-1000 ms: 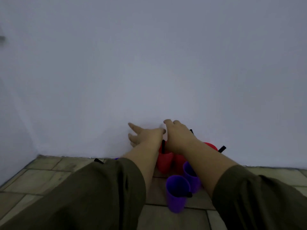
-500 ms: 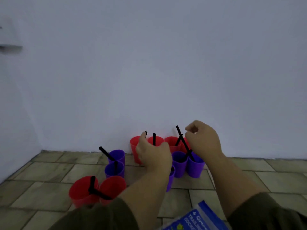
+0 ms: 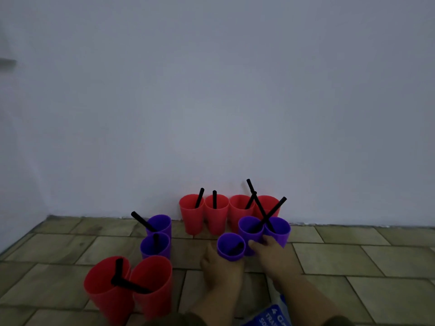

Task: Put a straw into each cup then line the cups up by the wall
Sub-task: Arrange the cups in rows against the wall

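Both hands had dropped from their raised position of half a second before onto the purple cups. Nearest, a glossy blue packet [image 3: 270, 312] lay under the right forearm. The left hand [image 3: 221, 271] gripped the front purple cup [image 3: 231, 251], a black straw [image 3: 236, 247] slumped inside it. The right hand [image 3: 270, 255] curled its fingers round the middle purple cup [image 3: 250, 228], which touched a third purple cup [image 3: 279, 229]; their straws crossed. Left of the left hand stood two smooth near red cups [image 3: 108, 285], each with a straw, then two side purple cups [image 3: 155, 245], also with straws. Beyond the hands, four tapered plastic far red cups [image 3: 191, 211], a straw in each, lined the wall [image 3: 211, 114] on the tiled floor [image 3: 353, 274].
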